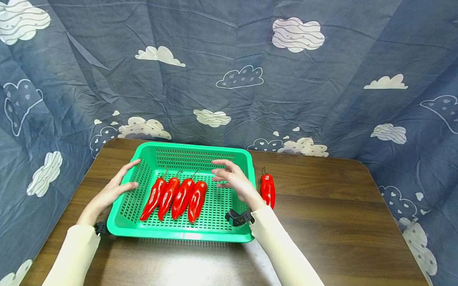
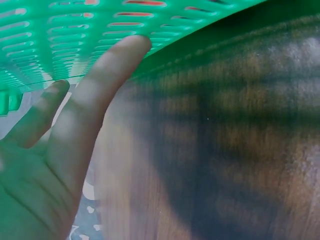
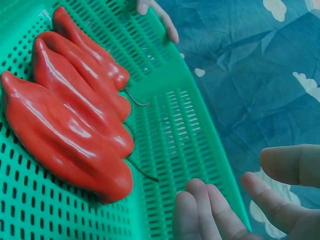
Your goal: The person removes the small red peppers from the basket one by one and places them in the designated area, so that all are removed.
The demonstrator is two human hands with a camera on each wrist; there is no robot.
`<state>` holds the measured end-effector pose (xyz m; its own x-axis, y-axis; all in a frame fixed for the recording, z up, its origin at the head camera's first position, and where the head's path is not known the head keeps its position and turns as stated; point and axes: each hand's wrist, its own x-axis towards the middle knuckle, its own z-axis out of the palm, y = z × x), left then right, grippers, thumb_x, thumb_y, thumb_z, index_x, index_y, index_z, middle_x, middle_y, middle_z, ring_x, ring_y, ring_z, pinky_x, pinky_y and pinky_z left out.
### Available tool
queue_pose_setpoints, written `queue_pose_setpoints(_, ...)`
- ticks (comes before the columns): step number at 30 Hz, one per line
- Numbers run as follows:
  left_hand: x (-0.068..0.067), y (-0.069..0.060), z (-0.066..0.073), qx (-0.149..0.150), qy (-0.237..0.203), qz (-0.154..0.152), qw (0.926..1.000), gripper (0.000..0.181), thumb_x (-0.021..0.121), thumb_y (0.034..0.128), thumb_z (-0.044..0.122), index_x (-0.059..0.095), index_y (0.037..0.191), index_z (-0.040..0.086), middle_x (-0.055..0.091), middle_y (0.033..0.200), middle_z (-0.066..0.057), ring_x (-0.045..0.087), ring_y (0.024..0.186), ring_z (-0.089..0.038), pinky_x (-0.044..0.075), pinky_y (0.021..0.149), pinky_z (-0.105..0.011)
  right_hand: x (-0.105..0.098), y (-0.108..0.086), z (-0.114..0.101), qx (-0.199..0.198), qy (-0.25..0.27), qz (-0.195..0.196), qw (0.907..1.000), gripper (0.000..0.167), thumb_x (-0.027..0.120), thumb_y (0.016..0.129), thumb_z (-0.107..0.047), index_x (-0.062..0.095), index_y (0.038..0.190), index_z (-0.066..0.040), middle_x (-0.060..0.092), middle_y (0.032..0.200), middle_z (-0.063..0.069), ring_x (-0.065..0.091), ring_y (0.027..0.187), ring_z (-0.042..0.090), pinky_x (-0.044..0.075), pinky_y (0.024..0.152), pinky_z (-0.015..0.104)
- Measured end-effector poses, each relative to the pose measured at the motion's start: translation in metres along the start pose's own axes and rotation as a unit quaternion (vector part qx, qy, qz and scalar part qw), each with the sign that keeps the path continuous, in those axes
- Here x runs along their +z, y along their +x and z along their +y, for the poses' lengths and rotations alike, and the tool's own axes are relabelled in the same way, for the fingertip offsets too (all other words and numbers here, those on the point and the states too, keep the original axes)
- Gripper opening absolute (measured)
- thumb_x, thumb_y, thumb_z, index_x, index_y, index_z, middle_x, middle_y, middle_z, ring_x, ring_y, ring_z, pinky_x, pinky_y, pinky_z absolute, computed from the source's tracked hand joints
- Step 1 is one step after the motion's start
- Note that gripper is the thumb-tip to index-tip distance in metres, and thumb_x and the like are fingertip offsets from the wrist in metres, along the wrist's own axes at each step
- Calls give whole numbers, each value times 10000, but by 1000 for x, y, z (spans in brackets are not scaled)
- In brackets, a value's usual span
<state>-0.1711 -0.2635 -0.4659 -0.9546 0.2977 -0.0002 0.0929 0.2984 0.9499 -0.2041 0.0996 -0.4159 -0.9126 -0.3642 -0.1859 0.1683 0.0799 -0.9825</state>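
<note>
Several glossy red peppers lie side by side in a green slotted plastic basket, toward its left half. The left hand is at the basket's left rim, its fingers fairly straight; in the left wrist view a finger lies against the slotted wall. Over the basket's right side hovers the right hand, fingers loosely bent and spread, with nothing between them. Close by in the right wrist view are the right fingertips, apart from the nearest pepper. Another red pepper lies outside the basket, partly hidden by the right wrist.
A brown wooden table carries the basket and the single pepper. Behind and at both sides hangs a dark blue curtain with cloud prints. Dark straps with small devices sit on both wrists.
</note>
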Motion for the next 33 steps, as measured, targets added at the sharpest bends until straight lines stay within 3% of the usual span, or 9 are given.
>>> queue_pose_setpoints(8,1,0,-2,-93,-152,66,9998,686,542,956,115,172,1533,151,3,1573,-151,-36,1398,-402,103,989,-702,10,7,4,399,-46,44,9992,421,497,935,-31,465,1351,29,555,1188,263,541,1088,449,473,883,485)
queue_pose_setpoints(16,2,0,-2,-97,-301,85,9995,690,536,954,100,165,1534,153,3,1577,-132,-37,1400,-387,116,996,-681,19,11,8,692,-424,-93,9967,413,509,940,-52,469,1347,7,509,1259,270,532,1095,453,463,886,509)
queue_pose_setpoints(33,4,1,-3,-43,-376,100,9992,678,528,959,106,170,1533,143,19,1577,-128,-23,1401,-371,130,1004,-656,33,16,16,1310,-886,-116,9873,386,547,931,-69,528,1315,-41,595,1200,163,607,1024,373,496,825,496)
